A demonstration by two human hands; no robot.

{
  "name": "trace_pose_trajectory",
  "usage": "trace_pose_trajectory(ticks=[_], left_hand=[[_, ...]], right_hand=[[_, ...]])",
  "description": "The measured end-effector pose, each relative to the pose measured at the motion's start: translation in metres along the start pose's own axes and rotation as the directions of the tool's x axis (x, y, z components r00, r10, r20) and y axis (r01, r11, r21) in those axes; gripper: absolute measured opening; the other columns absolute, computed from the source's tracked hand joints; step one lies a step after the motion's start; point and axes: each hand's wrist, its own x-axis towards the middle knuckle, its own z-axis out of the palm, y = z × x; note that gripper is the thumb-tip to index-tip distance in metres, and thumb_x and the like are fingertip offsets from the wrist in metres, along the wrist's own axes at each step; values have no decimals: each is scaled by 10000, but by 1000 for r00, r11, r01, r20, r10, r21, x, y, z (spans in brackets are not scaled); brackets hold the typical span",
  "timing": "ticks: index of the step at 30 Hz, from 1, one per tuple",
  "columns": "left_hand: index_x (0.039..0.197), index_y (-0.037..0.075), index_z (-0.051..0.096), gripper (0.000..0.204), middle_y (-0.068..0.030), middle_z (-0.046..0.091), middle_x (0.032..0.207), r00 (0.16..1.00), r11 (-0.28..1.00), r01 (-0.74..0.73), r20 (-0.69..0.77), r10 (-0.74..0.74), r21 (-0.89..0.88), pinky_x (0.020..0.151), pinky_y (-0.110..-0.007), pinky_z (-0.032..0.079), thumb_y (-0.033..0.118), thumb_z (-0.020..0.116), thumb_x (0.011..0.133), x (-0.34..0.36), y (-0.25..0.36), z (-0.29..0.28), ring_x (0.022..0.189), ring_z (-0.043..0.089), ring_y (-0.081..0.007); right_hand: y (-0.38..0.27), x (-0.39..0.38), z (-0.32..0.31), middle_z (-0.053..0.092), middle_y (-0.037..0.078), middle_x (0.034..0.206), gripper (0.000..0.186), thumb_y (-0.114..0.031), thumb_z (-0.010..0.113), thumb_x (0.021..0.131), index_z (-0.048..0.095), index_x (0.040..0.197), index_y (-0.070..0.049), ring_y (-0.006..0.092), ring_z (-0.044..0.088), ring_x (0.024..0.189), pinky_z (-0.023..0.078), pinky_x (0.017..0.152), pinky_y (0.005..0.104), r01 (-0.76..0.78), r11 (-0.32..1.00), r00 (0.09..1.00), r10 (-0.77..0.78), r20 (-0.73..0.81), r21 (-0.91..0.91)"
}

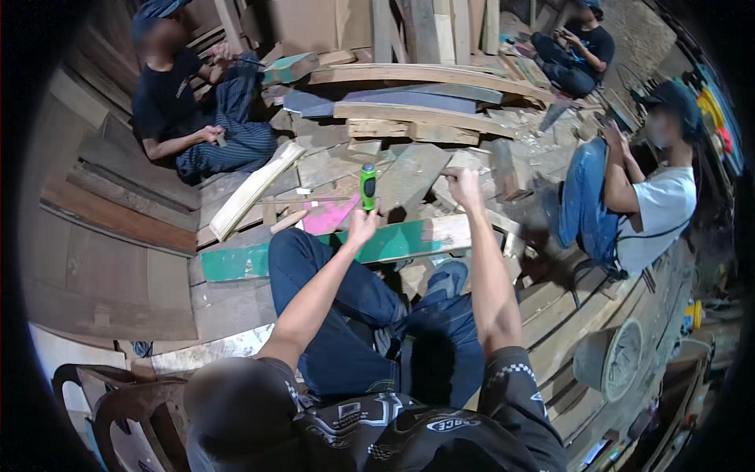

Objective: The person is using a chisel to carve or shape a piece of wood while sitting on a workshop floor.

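Observation:
My left hand [363, 226] is closed around the lower end of an upright green-and-black tool handle [368, 187]; whether a blade or shaft sits below it is hidden by my fingers. Level with its top and to the right, my right hand [465, 190] is held up with the fingers curled together. Something thin and small seems to stick out on its left side, too small to name. Both hands are apart. Below them a long board [409, 240], painted green with a bare pale end, lies across in front of my bent legs. A pink piece [334, 215] lies beside my left hand.
Stacked curved planks [425, 118] lie ahead among wood offcuts. A pale board [255, 193] slants at the left. People sit at the far left [177, 94], far right [578, 51] and right [645, 181]. A bucket [609, 360] lies tilted at the lower right.

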Motion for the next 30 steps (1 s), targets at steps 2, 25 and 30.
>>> trace_pose_trajectory(ticks=[2, 25, 30], left_hand=[[803, 14, 654, 425, -52, 639, 687, 993, 995, 80, 78, -85, 64, 633, -340, 461, 376, 529, 987, -9, 26, 11, 658, 577, -138], [1257, 13, 549, 623, -234, 576, 1202, 825, 878, -343, 555, 111, 334, 1008, -437, 411, 460, 678, 842, -22, 66, -15, 1168, 521, -364], [1269, 3, 540, 660, -250, 559, 1261, 781, 864, -108, 579, -233, 493, 996, -472, 417, 476, 670, 827, -7, 39, -22, 1190, 522, -400]], right_hand=[[16, -11, -11, 679, 222, 936, 281, -6, 517, 793, 741, 956, -48, 349, 674, 913, 528, 844, 389, 25, 998, 1000, -25, -6, -50], [-36, -105, -11, 488, 81, 701, 361, -359, 529, 973, 499, 797, -45, 213, 509, 633, 475, 621, 379, 96, 72, 770, 627, -119, 993], [4, -100, -31, 639, 149, 804, 518, -548, 525, 924, 533, 766, -55, 255, 610, 710, 509, 667, 381, 64, 150, 735, 662, -148, 987]])
